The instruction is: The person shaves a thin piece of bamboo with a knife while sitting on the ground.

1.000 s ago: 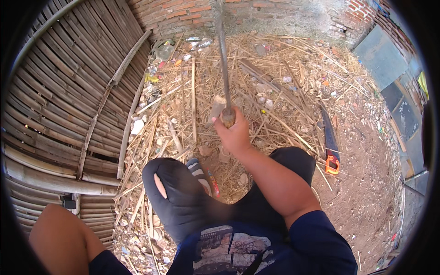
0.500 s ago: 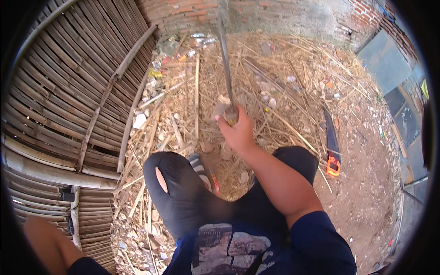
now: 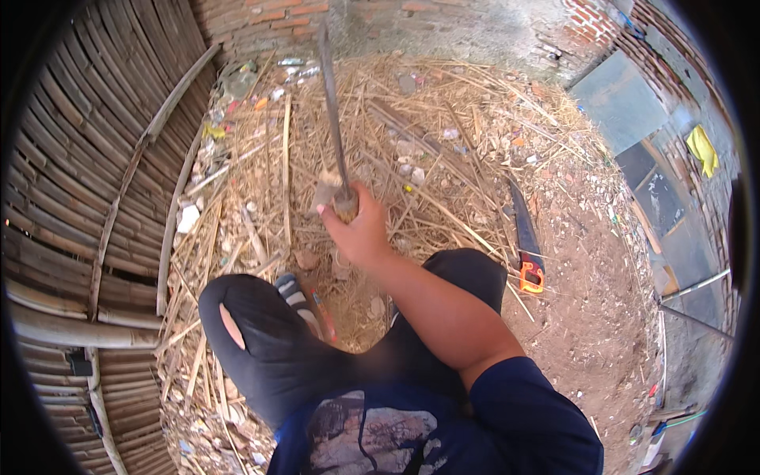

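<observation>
My right hand (image 3: 360,229) is closed round the short handle of a machete-like tool with a long, narrow, dark blade (image 3: 332,111). The blade points up and away towards the brick wall, seen nearly edge-on. Just left of the fingers is a short wooden piece (image 3: 325,191) with a pale top; whether my thumb touches it I cannot tell. Straw and split sticks (image 3: 286,170) cover the ground beneath. My left hand is out of view.
A handsaw (image 3: 526,229) with an orange and black handle lies right of my knee. A bamboo slat wall (image 3: 87,198) stands at left, a brick wall (image 3: 443,32) at the back. Grey panels (image 3: 621,99) lean at right, near a yellow cloth (image 3: 702,150). My bent knees (image 3: 245,317) frame the near ground.
The view has turned to the right, so the scene sits further left. My left forearm has gone out of the picture. My right hand keeps its hold on the machete-like tool.
</observation>
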A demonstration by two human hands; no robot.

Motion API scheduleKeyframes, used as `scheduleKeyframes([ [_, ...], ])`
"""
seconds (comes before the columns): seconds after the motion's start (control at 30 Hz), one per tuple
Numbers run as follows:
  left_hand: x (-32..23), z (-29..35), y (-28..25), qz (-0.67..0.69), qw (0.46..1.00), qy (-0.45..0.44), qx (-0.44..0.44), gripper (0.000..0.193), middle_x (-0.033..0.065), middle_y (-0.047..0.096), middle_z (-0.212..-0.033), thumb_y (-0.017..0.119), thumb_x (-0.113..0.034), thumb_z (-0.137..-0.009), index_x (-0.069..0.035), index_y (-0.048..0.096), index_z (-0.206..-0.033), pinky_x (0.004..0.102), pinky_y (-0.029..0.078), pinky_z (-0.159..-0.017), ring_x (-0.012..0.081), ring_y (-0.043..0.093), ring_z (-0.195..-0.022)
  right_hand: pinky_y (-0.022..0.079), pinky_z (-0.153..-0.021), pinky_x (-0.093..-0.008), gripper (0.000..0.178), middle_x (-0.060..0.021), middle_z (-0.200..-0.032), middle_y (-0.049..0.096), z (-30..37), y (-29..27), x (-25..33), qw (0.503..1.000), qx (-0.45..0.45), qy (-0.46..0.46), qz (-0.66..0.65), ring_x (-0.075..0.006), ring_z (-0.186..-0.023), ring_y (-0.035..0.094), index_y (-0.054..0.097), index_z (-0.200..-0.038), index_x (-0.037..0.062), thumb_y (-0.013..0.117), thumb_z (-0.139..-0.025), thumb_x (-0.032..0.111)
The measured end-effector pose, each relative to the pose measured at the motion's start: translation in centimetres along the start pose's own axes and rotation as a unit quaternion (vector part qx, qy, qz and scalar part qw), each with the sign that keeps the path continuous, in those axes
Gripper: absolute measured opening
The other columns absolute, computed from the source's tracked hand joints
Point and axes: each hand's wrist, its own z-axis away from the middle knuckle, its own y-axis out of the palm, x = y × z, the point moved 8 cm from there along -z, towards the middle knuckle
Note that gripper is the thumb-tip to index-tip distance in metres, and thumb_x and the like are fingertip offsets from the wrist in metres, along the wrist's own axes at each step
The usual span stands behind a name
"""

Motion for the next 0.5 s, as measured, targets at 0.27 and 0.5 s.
scheduleKeyframes([
  [0.27,2.3,-0.9,0.0,-0.014,0.999,-0.036,0.009,0.059,0.0156,0.06,-0.11,0.048,-0.051,-0.094,0.001,0.056,-0.122,0.0406,0.048,-0.091,0.0259,0.059,-0.101,0.053,-0.08,-0.035,0.028,-0.0114,-0.095,0.073,0.0,-0.8,-0.7,0.998,0.023,0.048,-0.03,-0.0223,-0.088,0.071,0.06,-0.106,0.0004,0.073,-0.084,0.013],
  [0.5,8.4,2.6,-1.2,-0.011,0.995,-0.095,-0.001,0.057,0.0156,0.06,-0.11,0.049,-0.048,-0.094,0.001,0.056,-0.122,0.0408,0.048,-0.09,0.0259,0.06,-0.099,0.052,-0.077,-0.0348,0.029,-0.0118,-0.094,0.072,0.1,-0.7,-1.2,0.998,0.007,0.047,-0.029,-0.0216,-0.086,0.07,0.061,-0.105,0.0001,0.074,-0.084,0.015],
])
